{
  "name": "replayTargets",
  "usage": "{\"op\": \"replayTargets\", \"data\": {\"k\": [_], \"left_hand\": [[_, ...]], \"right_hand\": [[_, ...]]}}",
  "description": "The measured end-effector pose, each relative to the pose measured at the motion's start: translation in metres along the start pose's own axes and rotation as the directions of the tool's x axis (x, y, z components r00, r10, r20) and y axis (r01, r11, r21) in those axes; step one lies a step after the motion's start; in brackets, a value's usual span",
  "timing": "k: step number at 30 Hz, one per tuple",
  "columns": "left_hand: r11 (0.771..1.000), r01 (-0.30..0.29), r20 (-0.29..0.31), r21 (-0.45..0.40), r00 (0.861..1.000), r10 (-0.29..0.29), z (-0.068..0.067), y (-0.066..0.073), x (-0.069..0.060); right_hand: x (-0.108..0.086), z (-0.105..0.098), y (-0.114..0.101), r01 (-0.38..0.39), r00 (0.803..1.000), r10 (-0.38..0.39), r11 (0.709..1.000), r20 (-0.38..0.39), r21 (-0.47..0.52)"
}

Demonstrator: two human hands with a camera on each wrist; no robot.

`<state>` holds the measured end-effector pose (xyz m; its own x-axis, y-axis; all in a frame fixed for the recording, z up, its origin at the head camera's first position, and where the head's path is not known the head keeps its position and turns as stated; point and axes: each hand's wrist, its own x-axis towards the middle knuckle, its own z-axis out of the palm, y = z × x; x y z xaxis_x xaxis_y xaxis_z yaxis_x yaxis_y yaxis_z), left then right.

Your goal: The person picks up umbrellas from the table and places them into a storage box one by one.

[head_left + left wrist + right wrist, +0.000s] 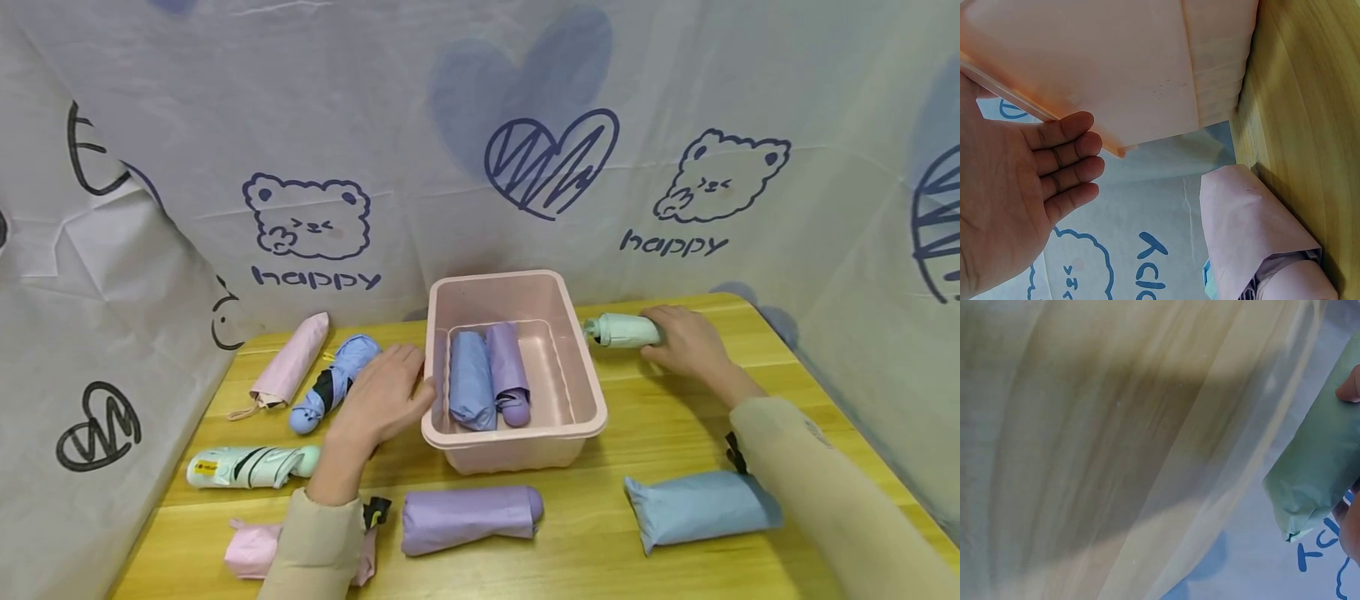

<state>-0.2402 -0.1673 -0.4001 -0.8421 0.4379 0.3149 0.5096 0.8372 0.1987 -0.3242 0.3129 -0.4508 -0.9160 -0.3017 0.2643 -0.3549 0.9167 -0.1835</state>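
Observation:
My right hand [690,342] grips a mint-green folded umbrella [626,331] above the table, to the right of a pink plastic bin [592,392]. In the right wrist view, the thumb and fingers curl round this umbrella [1319,450]. With fingers extended, my left hand [386,392] touches the bin's left rim; the left wrist view shows the fingertips beside the rim [1041,112]. Inside the bin, a blue folded umbrella [472,379] and a purple folded umbrella [507,358] lie side by side in its left half.
Left of the bin lie a pink umbrella [292,362], a blue umbrella [348,362] and a mint umbrella [251,467]. Another pink umbrella [251,550] is partly hidden by the left sleeve. A purple umbrella [472,518] and a blue umbrella [705,510] lie in front. Behind hangs a printed cloth [420,167].

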Motion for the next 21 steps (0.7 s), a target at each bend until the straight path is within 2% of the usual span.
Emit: {"op": "replayTargets", "data": {"k": [8, 13, 21], "left_hand": [[1.0, 0.002, 0.0, -0.003, 1.0, -0.002, 0.0, -0.001, 0.0], [1.0, -0.001, -0.005, 0.001, 1.0, 0.001, 0.001, -0.001, 0.0], [1.0, -0.009, -0.007, 0.001, 1.0, 0.01, 0.001, -0.001, 0.001]], "right_hand": [[-0.008, -0.013, -0.007, 0.008, 0.996, -0.006, 1.0, -0.086, 0.023], [-0.012, -0.024, -0.012, 0.06, 0.984, -0.057, 0.998, -0.166, 0.014], [-0.011, -0.043, -0.024, 0.105, 0.963, -0.106, 0.994, -0.247, -0.016]]}}
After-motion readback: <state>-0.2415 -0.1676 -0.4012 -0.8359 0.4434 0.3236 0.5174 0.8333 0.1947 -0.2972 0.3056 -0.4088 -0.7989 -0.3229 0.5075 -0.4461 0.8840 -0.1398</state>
